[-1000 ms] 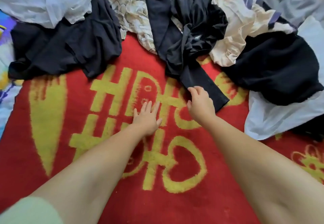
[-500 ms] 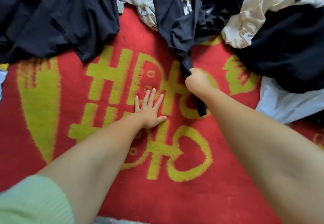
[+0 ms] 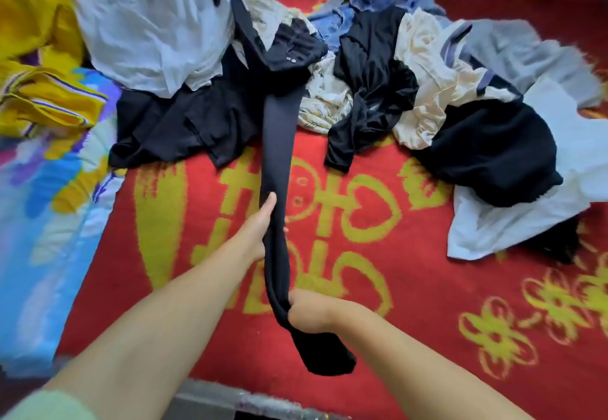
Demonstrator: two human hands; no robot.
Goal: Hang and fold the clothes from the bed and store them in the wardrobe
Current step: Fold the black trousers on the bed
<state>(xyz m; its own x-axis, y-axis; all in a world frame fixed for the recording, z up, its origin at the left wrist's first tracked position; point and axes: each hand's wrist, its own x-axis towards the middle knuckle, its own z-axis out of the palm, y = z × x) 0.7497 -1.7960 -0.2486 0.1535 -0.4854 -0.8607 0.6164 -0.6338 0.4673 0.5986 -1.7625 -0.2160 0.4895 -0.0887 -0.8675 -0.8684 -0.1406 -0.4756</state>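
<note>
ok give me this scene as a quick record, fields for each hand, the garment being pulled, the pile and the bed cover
left hand: grips the middle of the dark garment, thumb up along it
right hand: grips the dark garment nearer its end, which hangs below the fist
dark garment: long narrow navy piece, stretched from the pile toward the person
pile: mixed clothes at the far side, black, white, cream and blue
bed cover: red with yellow pattern
beside it: yellow cloth at far left
</note>
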